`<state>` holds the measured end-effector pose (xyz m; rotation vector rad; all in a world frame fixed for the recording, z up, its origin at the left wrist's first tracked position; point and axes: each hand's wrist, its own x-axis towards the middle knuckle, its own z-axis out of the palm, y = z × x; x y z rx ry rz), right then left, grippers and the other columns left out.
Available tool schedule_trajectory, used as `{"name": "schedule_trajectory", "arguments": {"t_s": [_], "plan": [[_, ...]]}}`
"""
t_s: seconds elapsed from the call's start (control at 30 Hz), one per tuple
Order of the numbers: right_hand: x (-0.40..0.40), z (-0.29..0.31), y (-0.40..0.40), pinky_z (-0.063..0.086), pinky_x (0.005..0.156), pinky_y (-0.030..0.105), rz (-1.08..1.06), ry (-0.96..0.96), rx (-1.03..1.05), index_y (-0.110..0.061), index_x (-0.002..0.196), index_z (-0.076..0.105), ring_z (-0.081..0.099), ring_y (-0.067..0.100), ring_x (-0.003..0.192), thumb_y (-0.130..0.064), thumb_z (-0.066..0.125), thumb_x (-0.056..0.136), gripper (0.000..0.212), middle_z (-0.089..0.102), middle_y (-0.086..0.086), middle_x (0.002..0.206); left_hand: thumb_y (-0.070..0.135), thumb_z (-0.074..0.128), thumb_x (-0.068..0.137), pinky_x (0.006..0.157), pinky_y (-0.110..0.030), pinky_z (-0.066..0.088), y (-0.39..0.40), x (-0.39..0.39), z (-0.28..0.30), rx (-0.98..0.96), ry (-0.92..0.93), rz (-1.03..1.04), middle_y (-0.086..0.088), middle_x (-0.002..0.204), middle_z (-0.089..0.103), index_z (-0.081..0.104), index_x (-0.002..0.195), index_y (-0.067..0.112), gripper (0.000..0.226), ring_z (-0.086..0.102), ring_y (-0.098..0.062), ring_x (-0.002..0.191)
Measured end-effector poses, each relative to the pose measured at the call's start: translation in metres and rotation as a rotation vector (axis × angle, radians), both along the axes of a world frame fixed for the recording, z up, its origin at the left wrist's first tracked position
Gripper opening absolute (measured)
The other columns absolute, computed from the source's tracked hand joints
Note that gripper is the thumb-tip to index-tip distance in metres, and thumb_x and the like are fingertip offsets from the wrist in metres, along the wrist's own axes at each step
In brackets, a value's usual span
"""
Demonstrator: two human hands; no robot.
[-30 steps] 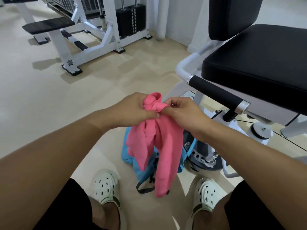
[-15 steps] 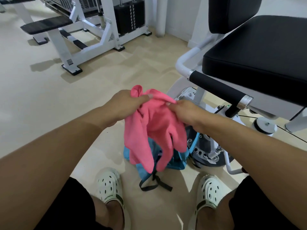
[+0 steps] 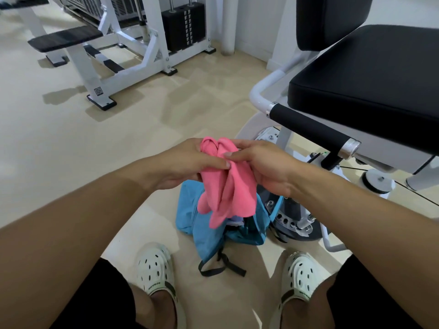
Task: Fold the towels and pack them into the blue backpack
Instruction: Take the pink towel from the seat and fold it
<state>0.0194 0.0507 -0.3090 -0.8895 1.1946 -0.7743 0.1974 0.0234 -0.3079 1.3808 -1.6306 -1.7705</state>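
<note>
A pink towel (image 3: 228, 186) hangs bunched between both hands, above the blue backpack (image 3: 206, 231). My left hand (image 3: 190, 162) grips the towel's top from the left, thumb across the cloth. From the right, my right hand (image 3: 263, 165) pinches the same top part, so the two hands almost touch. The towel's loose ends dangle into the backpack's open mouth. The backpack lies crumpled on the floor between my feet, a black strap (image 3: 221, 267) trailing toward me. Something pale shows inside the backpack, partly hidden by the towel.
A gym machine with a black padded seat (image 3: 370, 84) and a black foam roller (image 3: 308, 129) stands close on the right, its metal base right behind the backpack. White weight machines (image 3: 133, 51) stand at the back left. My white clogs (image 3: 155, 271) flank the backpack on beige floor.
The hands have drawn together at the towel's top and gathered it into a tighter bunch. The towel now hangs shorter and lower over the backpack's mouth.
</note>
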Motion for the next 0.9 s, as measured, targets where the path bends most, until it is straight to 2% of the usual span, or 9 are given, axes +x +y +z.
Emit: {"name": "schedule_trajectory", "arguments": {"t_s": [0.07,0.27,0.4,0.5,0.6,0.7,0.77,0.83,0.9], "plan": [[-0.004,0.002,0.0,0.062,0.074,0.028,0.032,-0.04,-0.016,-0.015,0.127,0.067,0.073,0.021,0.091,0.003,0.061,0.094,0.038,0.074,0.012,0.118,0.001,0.067,0.091,0.085,-0.034,0.059,-0.003,0.001,-0.002,0.031,0.04,0.025,-0.006,0.111,0.077,0.07,0.119,0.013,0.031,0.074,-0.02,0.103],[-0.006,-0.001,0.003,0.058,0.096,0.039,0.102,-0.034,-0.042,-0.014,0.139,0.059,0.066,0.034,0.119,0.018,0.068,0.084,0.064,0.068,0.016,0.129,-0.009,0.07,0.08,0.071,-0.033,0.059,-0.005,-0.001,-0.007,-0.035,-0.021,0.152,-0.017,0.106,0.076,0.072,0.11,0.002,0.033,0.072,-0.022,0.085],[-0.007,0.0,0.005,0.057,0.097,0.045,0.054,0.044,-0.003,-0.012,0.132,0.062,0.071,0.034,0.109,0.009,0.073,0.084,0.054,0.072,0.017,0.12,0.002,0.07,0.067,0.072,-0.038,0.053,-0.007,-0.004,-0.007,-0.12,-0.022,0.302,-0.018,0.088,0.069,0.066,0.095,-0.002,0.028,0.064,-0.024,0.078],[-0.008,0.003,0.009,0.062,0.082,0.04,0.084,0.186,0.021,-0.018,0.131,0.059,0.075,0.029,0.1,-0.005,0.077,0.087,0.049,0.076,0.011,0.11,0.006,0.073,0.068,0.071,-0.037,0.053,-0.01,-0.003,-0.008,-0.17,-0.015,0.373,-0.013,0.083,0.066,0.067,0.093,0.006,0.026,0.062,-0.023,0.075],[-0.006,0.007,0.013,0.059,0.063,0.032,0.031,0.267,-0.059,-0.026,0.134,0.053,0.074,0.024,0.085,-0.01,0.072,0.092,0.049,0.075,0.01,0.102,-0.001,0.076,0.076,0.075,-0.039,0.056,-0.012,0.0,-0.009,-0.127,-0.011,0.374,-0.014,0.09,0.07,0.069,0.099,0.003,0.024,0.067,-0.027,0.08],[-0.002,0.015,0.016,0.054,0.053,0.026,-0.038,0.163,-0.19,-0.017,0.116,0.065,0.068,0.015,0.068,-0.006,0.063,0.098,0.022,0.072,0.009,0.09,0.002,0.072,0.087,0.082,-0.037,0.061,-0.009,0.0,-0.008,-0.017,0.038,0.26,-0.013,0.105,0.077,0.072,0.11,0.003,0.024,0.075,-0.027,0.096],[-0.003,0.019,0.017,0.058,0.061,0.03,-0.024,0.156,-0.231,-0.011,0.105,0.068,0.067,0.014,0.066,-0.001,0.056,0.1,0.017,0.072,0.011,0.09,0.004,0.066,0.091,0.078,-0.033,0.061,-0.007,-0.002,-0.005,0.027,0.083,0.201,-0.01,0.105,0.078,0.074,0.111,0.006,0.022,0.075,-0.019,0.092],[-0.004,0.021,0.016,0.06,0.072,0.035,-0.01,0.164,-0.218,-0.008,0.104,0.07,0.066,0.017,0.069,0.008,0.044,0.096,0.032,0.073,0.017,0.094,0.002,0.061,0.092,0.074,-0.032,0.06,-0.007,-0.002,-0.002,0.032,0.095,0.185,-0.007,0.1,0.077,0.075,0.111,0.005,0.024,0.072,-0.015,0.084],[-0.007,0.021,0.016,0.059,0.073,0.034,-0.001,0.167,-0.23,-0.011,0.099,0.07,0.066,0.018,0.074,0.017,0.037,0.089,0.045,0.076,0.015,0.101,0.002,0.057,0.091,0.076,-0.035,0.061,-0.008,-0.002,-0.001,0.029,0.07,0.171,-0.01,0.099,0.072,0.072,0.113,-0.002,0.027,0.067,-0.017,0.085]]}}
